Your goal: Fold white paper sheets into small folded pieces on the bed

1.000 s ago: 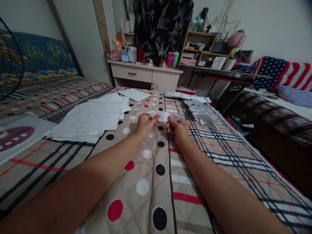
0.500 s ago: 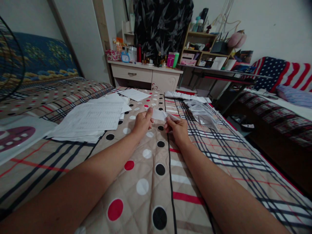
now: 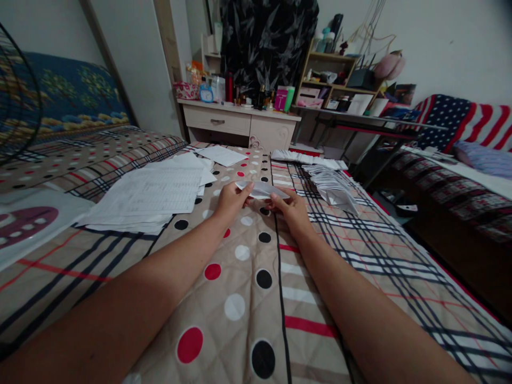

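Note:
Between my hands is a folded piece of white paper [image 3: 262,189], held just above the bedspread. My left hand [image 3: 233,200] is closed on its left end, thumb on top. At the right end, my right hand [image 3: 291,208] pinches the paper between thumb and fingers. The paper bows into a narrow, pointed shape with its middle slightly opened. To the left lies a spread stack of printed sheets [image 3: 160,189], and a smaller white sheet [image 3: 222,156] lies beyond it. On the right is a row of folded white papers [image 3: 330,186] packed close together.
A second row of folded papers [image 3: 308,158] lies farther back on the right. A plastic bag with a purple print [image 3: 40,221] rests at the left. The polka-dot and plaid bedspread [image 3: 240,341] covers the bed up to a white dresser [image 3: 224,124]. A fan [image 3: 24,101] stands far left.
My left thumb lifted and came down again on the paper's left end. The paper went from a flat folded strip to a bowed, partly opened shape. Both hands stayed in nearly the same place.

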Motion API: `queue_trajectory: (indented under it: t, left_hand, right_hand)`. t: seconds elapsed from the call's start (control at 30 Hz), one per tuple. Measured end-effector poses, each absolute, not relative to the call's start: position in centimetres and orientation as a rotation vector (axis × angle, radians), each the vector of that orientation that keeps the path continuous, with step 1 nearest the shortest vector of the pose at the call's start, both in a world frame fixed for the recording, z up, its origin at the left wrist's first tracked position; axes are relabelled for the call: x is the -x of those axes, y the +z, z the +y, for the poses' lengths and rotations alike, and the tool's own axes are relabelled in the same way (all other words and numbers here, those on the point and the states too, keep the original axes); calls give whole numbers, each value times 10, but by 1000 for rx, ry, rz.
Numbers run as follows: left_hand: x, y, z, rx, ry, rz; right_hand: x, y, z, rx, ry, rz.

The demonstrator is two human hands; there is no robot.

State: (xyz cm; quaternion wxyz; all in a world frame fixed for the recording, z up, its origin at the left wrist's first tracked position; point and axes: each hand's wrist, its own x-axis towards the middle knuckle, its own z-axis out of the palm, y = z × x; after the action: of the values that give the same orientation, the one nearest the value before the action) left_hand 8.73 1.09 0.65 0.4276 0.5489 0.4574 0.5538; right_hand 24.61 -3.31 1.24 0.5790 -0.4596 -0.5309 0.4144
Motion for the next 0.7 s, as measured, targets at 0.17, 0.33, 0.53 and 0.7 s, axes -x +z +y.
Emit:
queue_trajectory:
  t: [0.17,0.33,0.53,0.7]
  left_hand:
    - [-86,5,14,-1358,1401,1172]
    - [-85,3,19,-1343,1581,1090]
    - [-84,8,15,-1416,1714,1043]
    - [-82,7,16,-1524,1807,1099]
  right_hand:
    - [-249,7,-28,1100,886,-1134]
    - [-251,7,-24,1025,695,-1027]
    - [-251,11,-26,981,478,-1043]
    - [-252,10,-29,991,343,-1067]
